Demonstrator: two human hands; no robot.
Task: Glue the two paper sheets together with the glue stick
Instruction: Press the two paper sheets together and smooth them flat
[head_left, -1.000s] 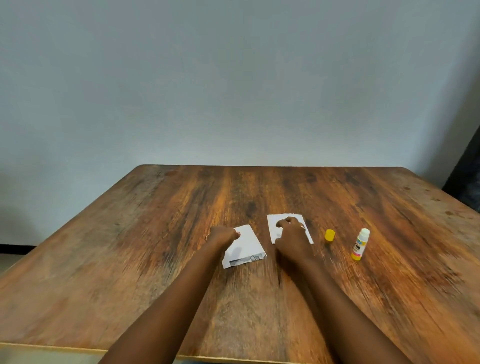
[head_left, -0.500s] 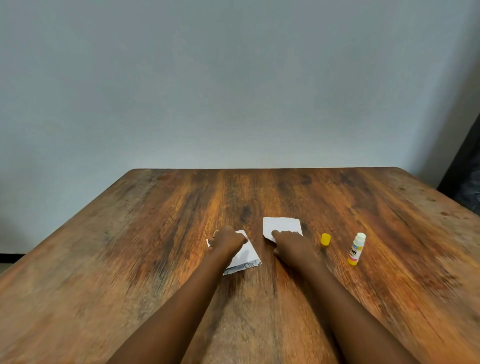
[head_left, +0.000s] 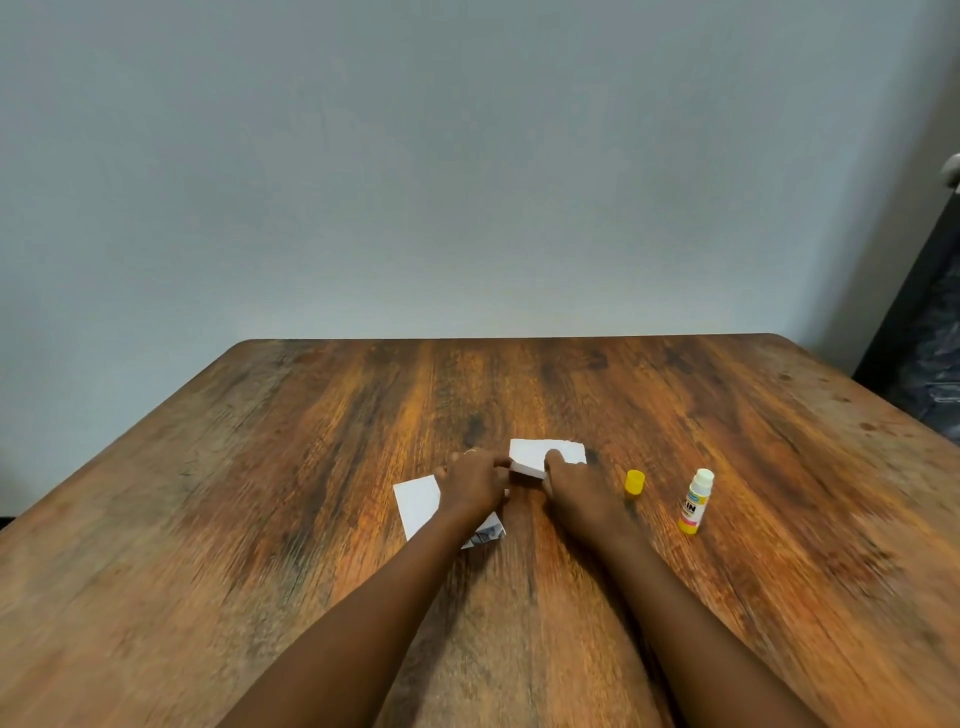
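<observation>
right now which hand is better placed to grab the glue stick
Right. Both hands hold the far paper sheet, but the uncapped glue stick stands to the right of the right hand, past the yellow cap; the left hand would need to cross.

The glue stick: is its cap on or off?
Off. The glue stick stands upright with its white tip bare, and the yellow cap sits apart from it on the table.

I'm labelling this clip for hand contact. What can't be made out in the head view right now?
All in the head view:
Glue stick label: too small to read.
Near sheet: its middle is hidden under the left hand.
Far sheet: right hand covers its near edge; blur hides how the fingers hold it.
</observation>
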